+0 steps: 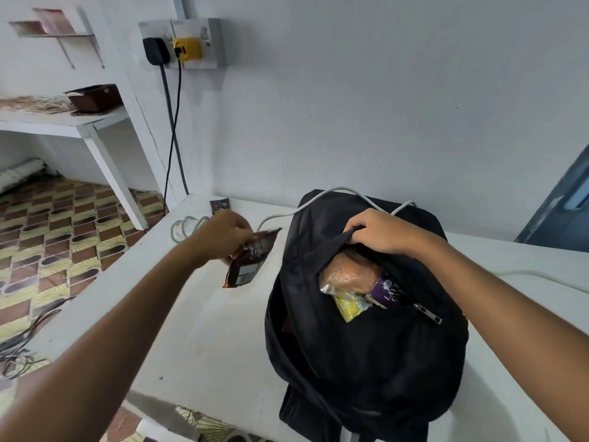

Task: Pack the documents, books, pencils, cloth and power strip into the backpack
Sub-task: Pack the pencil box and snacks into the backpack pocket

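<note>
A black backpack lies on the white table with its front pocket unzipped. Inside the pocket I see an orange packet, a yellow packet and a purple packet. My right hand grips the upper edge of the pocket opening and holds it up. My left hand pinches the top of a dark brown snack packet, which hangs just left of the backpack above the table. A white cable runs over the backpack's top and coils at the table's far left.
A small dark packet lies at the table's far edge by the wall. A wall socket holds a black plug and a yellow plug, with cords hanging down. White shelves stand at the left; cables lie on the patterned floor.
</note>
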Motion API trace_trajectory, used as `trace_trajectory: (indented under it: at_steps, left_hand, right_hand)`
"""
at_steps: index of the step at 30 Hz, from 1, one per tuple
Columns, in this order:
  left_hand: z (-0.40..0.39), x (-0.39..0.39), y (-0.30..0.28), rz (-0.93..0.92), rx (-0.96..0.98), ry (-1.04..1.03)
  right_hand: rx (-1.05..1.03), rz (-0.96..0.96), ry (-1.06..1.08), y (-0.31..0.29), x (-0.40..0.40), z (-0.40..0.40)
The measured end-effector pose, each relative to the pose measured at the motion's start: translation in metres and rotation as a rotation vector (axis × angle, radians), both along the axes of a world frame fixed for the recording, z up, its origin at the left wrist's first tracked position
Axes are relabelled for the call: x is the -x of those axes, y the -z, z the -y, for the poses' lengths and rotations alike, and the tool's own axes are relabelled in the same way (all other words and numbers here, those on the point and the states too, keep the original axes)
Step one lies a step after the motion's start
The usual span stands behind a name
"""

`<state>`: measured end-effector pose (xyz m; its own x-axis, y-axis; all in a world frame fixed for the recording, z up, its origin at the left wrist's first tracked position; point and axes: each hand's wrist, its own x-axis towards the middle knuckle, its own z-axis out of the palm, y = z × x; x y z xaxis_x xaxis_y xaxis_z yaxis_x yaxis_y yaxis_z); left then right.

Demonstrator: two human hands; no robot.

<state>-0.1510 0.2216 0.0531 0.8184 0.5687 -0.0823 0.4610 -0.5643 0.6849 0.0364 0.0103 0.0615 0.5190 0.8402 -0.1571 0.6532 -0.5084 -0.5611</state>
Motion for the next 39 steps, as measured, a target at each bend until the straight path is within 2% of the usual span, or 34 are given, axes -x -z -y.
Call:
trace_trajectory:
  at_steps: [6,8,12,17,23,25,28,32,36,39]
  left_hand:
    - [0.026,0.015,-0.053,0.363,0.529,0.072]
    - [0.041,0.016,-0.054,0.367,0.709,0.115]
    - [0.077,0.010,-0.031,0.170,1.000,0.208]
    - [0.109,-0.006,-0.006,0.068,1.101,0.170]
    - [0.140,-0.032,0.011,0.280,1.262,-0.074]
    - [0.151,-0.038,0.016,0.343,1.248,-0.133]
    - [0.166,-0.045,0.023,0.408,1.162,-0.196]
    - [0.179,-0.056,0.028,0.505,1.085,-0.384]
    - [0.189,-0.062,0.040,0.592,0.794,-0.351]
    - [0.188,-0.065,0.040,0.559,0.536,-0.209]
  right_hand:
    - [-0.065,-0.119,0.032,-0.010,-0.003,-0.001]
    - [-0.084,-0.168,0.059,-0.014,-0.004,-0.001]
    - [0.006,-0.209,0.084,-0.023,-0.006,-0.002]
    - [0.042,-0.199,0.093,-0.026,-0.006,-0.004]
    - [0.035,-0.189,0.076,-0.026,-0.002,-0.005]
    - [0.031,-0.143,0.051,-0.026,-0.001,-0.005]
    - [0.069,0.030,-0.025,-0.033,0.007,-0.006]
    - [0.095,0.221,-0.072,-0.048,0.022,-0.008]
    - [0.096,0.258,-0.061,-0.051,0.029,-0.004]
    - [0.066,0.258,-0.042,-0.051,0.030,0.000]
